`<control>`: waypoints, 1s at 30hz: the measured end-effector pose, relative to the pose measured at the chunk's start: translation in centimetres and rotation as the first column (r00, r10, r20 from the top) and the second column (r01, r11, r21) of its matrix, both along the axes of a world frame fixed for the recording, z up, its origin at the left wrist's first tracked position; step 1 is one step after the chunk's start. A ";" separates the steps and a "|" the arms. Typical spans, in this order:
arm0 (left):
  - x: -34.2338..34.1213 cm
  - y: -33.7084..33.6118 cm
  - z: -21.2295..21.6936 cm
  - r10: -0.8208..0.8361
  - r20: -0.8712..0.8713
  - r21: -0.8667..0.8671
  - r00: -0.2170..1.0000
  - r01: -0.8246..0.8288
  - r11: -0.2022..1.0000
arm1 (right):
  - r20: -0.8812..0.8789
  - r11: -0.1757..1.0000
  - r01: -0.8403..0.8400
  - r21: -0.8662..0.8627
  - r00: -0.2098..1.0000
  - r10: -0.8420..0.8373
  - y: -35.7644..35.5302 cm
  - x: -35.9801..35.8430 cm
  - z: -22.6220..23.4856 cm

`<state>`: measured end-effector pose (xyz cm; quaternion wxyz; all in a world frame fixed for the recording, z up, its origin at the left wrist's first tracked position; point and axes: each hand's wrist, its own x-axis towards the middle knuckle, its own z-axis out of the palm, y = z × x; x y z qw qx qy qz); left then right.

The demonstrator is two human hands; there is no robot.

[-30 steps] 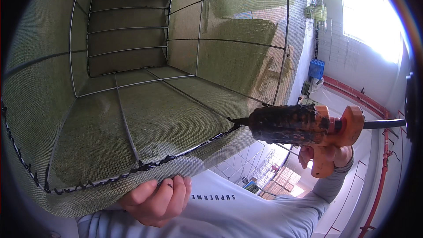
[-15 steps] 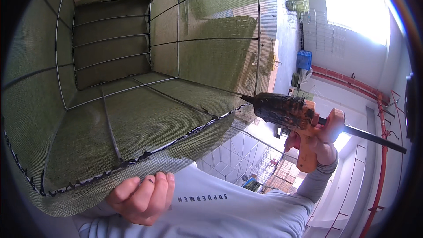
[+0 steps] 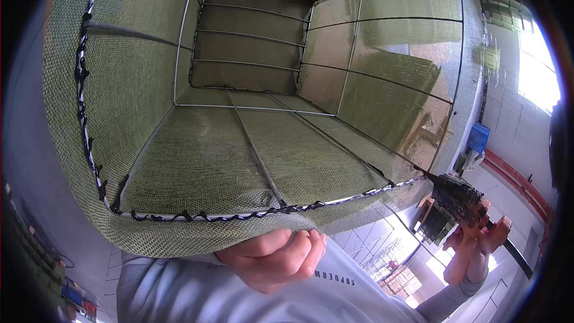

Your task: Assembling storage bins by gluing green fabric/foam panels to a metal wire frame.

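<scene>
A large box-shaped frame of metal wire, lined with green mesh, opens toward me. Black glue lies in wavy, uneven beads along the wire of its near rim. My left hand is closed on the loose mesh edge below that rim, its fingers curled against the fabric. At the near right corner, my right hand grips an orange glue gun smeared with black. The gun's dark nozzle points left and touches or nearly touches the corner; I cannot tell which. A black glue stick juts from its back.
Cardboard-coloured patches show through the box's right mesh wall. Beyond it are a blue crate, a red pipe on the wall and hanging wire racks. White wire frames stand below, at the right. Dark stacked goods lie at the lower left.
The box, both hands and the glue gun now appear further right in the picture, with more of the box's left side showing. Each hand keeps its hold, and the nozzle stays by the same corner.
</scene>
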<state>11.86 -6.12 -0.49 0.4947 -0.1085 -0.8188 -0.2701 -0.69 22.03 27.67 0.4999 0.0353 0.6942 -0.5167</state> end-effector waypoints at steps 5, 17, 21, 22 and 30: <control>-0.5 -1.2 2.7 -0.148 0.090 -0.091 0.985 0.156 0.984 | -0.240 0.963 0.156 0.221 0.965 -0.102 1.4 -0.2 -1.2; 0.0 -3.2 2.7 -0.248 0.206 -0.193 0.947 0.288 0.938 | -0.342 0.868 0.005 0.496 0.920 0.190 -0.6 -1.4 -2.3; 0.1 -3.1 3.0 -0.260 0.224 -0.187 0.939 0.303 0.935 | -0.417 0.859 -0.002 0.512 0.874 0.250 -0.7 -1.0 -2.3; 0.0 -3.1 3.0 -0.262 0.222 -0.186 0.939 0.304 0.934 | -0.418 0.858 0.001 0.513 0.873 0.249 -0.7 -1.0 -2.2; -0.3 -3.5 2.6 -0.262 0.229 -0.195 0.937 0.308 0.931 | -0.450 0.823 0.111 0.557 0.874 0.186 -2.3 -1.2 -2.6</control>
